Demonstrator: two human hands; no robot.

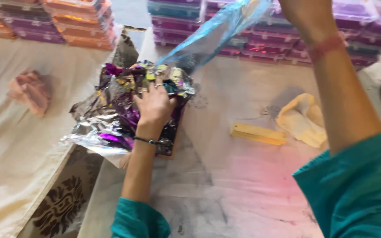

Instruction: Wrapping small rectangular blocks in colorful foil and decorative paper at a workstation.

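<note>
We see the left hand [155,103] pressed palm-down on a crumpled bundle of silver and purple foil wrap [111,119], the fingers spread over its upper edge; a ring shows on one finger and a thin dark band sits at the wrist. The bundle lies under and to the left of that hand, and a flat box edge [173,150] peeks out just beneath it by the wrist. The right hand [307,13] is raised high, up and well to the right of the left one, cut off at the top of the view, so we cannot tell how its fingers are set. A strip of clear blue film [212,35] stretches taut from the foil bundle, just above the left fingers, up toward the right hand. Below the right forearm, on the pale cloth [225,176], lie a yellow bar [257,133] and a folded yellow cloth [303,119] just beside it. Well to the left of the left hand sits a pink lump [31,90]. Stacks of coloured lidded boxes [265,44] line the far edge, beyond both hands.
</note>
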